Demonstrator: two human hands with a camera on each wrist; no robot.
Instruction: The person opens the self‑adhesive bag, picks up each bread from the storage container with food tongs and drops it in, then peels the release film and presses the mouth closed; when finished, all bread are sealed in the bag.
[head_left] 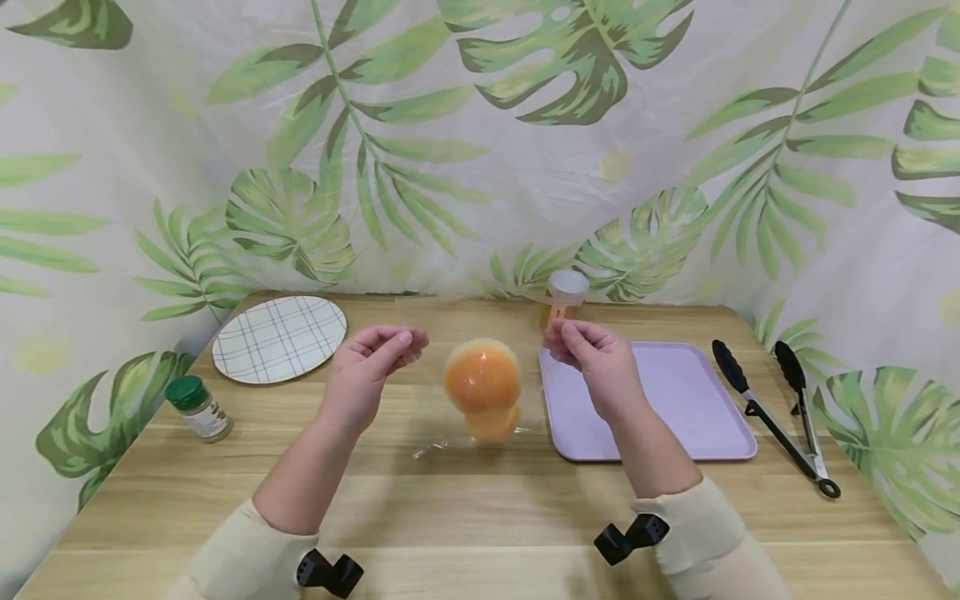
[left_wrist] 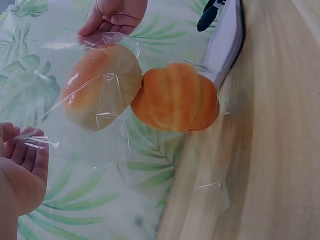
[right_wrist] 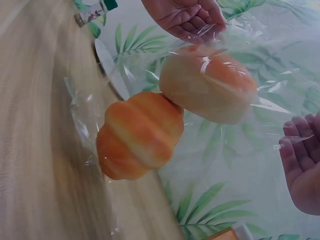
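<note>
A clear plastic bag (left_wrist: 125, 150) hangs upright over the table, spread between both hands. Inside it are two breads: a smooth round bun (head_left: 482, 375) on top and a ridged, orange-brown bread (left_wrist: 175, 97) below, touching each other. My left hand (head_left: 371, 371) pinches one upper side of the bag between thumb and curled fingers. Opposite, my right hand (head_left: 596, 367) pinches the other side the same way. In the right wrist view, thin film stretches from the right fingertips (right_wrist: 292, 127) past the bun.
Behind the left hand lies a checked plate (head_left: 279, 340), with a green-capped spice jar (head_left: 198, 408) before it. A lilac tray (head_left: 697, 400) sits under the right hand. Black-tipped tongs (head_left: 783, 425) lie farther right. A white-lidded jar (head_left: 567, 287) stands at the back.
</note>
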